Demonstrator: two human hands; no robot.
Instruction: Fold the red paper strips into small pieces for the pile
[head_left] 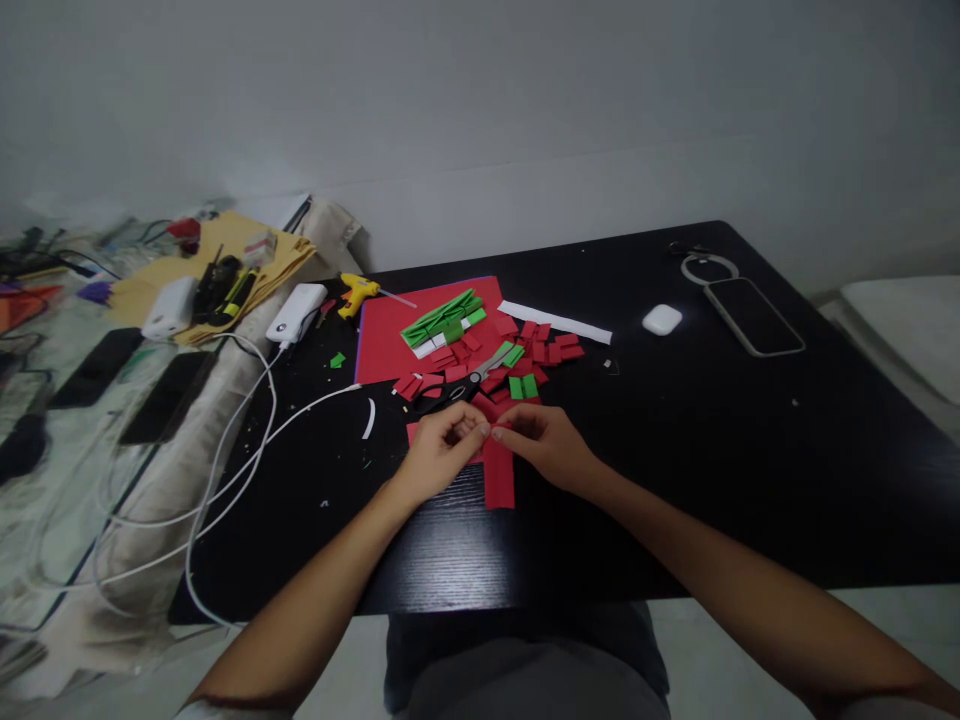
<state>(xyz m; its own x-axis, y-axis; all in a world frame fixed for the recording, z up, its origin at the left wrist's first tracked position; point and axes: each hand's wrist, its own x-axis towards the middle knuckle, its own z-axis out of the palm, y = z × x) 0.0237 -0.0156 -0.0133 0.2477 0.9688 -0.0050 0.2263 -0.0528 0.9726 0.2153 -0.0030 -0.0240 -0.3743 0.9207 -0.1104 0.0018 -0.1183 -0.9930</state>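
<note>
Between my two hands is a red paper strip (499,480), its lower end hanging toward the table's front edge. My left hand (446,445) pinches it from the left, thumb and fingertips together. From the right, my right hand (544,440) pinches it too, its fingertips almost meeting the left ones. Just beyond the hands lie several folded red paper pieces (540,350) and a green folded piece (524,387). A pair of scissors (474,380) rests among them. Behind, folded green paper (442,317) lies on a large red sheet (382,340).
A white paper strip (555,322) lies behind the pieces. A yellow glue gun (358,293) and white power bank (297,312) stand at the back left, with white cables (262,440) crossing the left side. On the right are a white earbud case (662,319) and a phone (754,317).
</note>
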